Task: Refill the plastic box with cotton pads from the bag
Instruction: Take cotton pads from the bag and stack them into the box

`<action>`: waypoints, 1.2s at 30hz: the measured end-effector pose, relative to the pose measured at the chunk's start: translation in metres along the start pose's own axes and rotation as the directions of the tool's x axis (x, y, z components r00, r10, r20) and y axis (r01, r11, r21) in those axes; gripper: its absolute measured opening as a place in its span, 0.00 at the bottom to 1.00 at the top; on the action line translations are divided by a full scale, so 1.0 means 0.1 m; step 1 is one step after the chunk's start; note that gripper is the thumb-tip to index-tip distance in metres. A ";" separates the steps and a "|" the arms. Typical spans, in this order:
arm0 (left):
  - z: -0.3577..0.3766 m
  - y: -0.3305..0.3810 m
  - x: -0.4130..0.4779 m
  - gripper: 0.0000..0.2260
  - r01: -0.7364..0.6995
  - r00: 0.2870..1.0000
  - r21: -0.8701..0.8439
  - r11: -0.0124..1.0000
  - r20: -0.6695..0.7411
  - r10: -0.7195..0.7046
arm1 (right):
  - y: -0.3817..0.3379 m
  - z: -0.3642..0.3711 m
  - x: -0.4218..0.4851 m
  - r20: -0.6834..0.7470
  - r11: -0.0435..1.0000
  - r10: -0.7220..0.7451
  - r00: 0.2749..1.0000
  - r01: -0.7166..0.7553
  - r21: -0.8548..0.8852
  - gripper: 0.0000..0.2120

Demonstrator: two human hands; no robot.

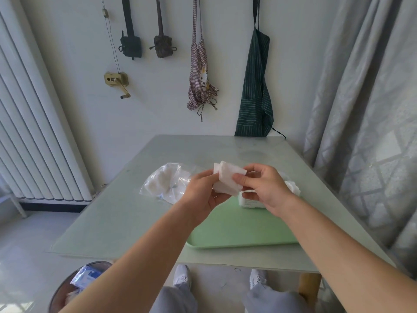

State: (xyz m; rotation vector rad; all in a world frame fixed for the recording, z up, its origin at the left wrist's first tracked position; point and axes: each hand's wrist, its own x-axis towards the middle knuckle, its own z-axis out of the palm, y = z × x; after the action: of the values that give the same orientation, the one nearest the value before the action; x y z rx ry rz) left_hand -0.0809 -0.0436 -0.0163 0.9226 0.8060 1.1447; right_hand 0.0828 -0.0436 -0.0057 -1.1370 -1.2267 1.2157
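Above pale glass table (126, 211), left hand (203, 193) and right hand (264, 188) jointly pinch white square cotton pads (228, 177), likely squaring them for the clear plastic box (247, 201) beneath the right hand; the crinkled transparent bag (162, 181) lies beyond the left.

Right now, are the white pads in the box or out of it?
Out. Both hands, left hand and right hand, hold the cotton pads above the plastic box.

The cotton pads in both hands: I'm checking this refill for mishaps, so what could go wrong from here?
1. The cotton pads sit fanned and uneven between the left hand and right hand; a loose grip could drop some.
2. The plastic box is mostly hidden behind the right hand, so placing may miss it.
3. The bag lies open on the table; a sweeping arm could drag it.
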 end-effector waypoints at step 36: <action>-0.05 -0.01 0.01 0.11 0.140 0.988 -0.078 0.987 -0.062 -0.145 | 0.16 -0.05 -0.04 0.052 0.831 -0.381 0.923 0.367 -0.419 0.13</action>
State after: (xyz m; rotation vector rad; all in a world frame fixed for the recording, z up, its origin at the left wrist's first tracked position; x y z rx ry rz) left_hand -0.0842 -0.0419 -0.0196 0.7568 0.8651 1.0774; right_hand 0.0874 -0.0471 -0.0222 -1.1417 -1.6491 0.6442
